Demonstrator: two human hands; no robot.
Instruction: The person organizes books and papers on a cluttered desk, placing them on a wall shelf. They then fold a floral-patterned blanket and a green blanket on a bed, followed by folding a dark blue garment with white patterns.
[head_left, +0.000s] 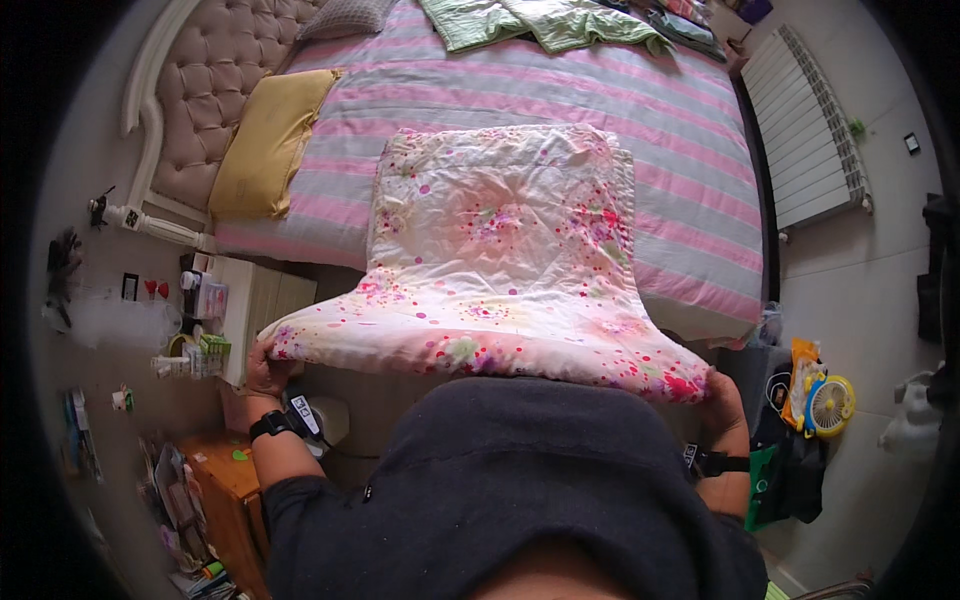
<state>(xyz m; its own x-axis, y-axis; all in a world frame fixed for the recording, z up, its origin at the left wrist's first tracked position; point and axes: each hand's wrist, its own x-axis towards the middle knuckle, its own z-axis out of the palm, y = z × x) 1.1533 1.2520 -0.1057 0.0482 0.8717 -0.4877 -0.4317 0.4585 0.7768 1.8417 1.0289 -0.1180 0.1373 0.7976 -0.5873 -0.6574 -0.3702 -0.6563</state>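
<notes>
A white and pink floral duvet cover or sheet (500, 240), folded in layers, lies partly on the bed and stretches toward me over its near edge. My left hand (268, 372) is closed on its near left corner. At the near right corner my right hand (722, 402) grips the same cloth. The edge between my hands is pulled wide and sags slightly in front of my dark shirt. The fingers of both hands are partly hidden by the cloth. Beneath it the bed (690, 210) wears a pink and grey striped cover.
A yellow pillow (275, 145) rests by the tufted headboard (225, 75). Green folded cloth (560, 22) lies at the far side. Left stands a white nightstand (262, 300) beside a wooden cabinet (225, 480). Right are a radiator (805, 130) and a yellow fan (830, 406).
</notes>
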